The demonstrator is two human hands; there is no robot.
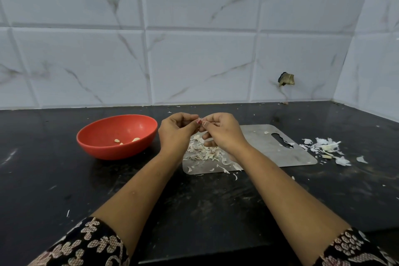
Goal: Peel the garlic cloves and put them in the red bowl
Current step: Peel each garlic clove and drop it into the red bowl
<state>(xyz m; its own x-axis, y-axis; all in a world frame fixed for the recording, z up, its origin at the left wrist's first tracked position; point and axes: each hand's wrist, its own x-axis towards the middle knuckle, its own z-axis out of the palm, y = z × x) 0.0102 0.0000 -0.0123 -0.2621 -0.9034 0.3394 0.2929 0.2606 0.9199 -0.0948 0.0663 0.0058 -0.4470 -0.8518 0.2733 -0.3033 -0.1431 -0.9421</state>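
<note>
i see my left hand (176,130) and right hand (223,130) brought together above the steel cutting board (269,153), both sets of fingertips pinching a small garlic piece (200,122) that is mostly hidden. loose skins (203,151) lie heaped on the board beneath. the red bowl (112,152) sits just left of the hands on the dark counter (64,190), holding a few peeled cloves (129,141). garlic scraps (326,149) lie right of the board.
</note>
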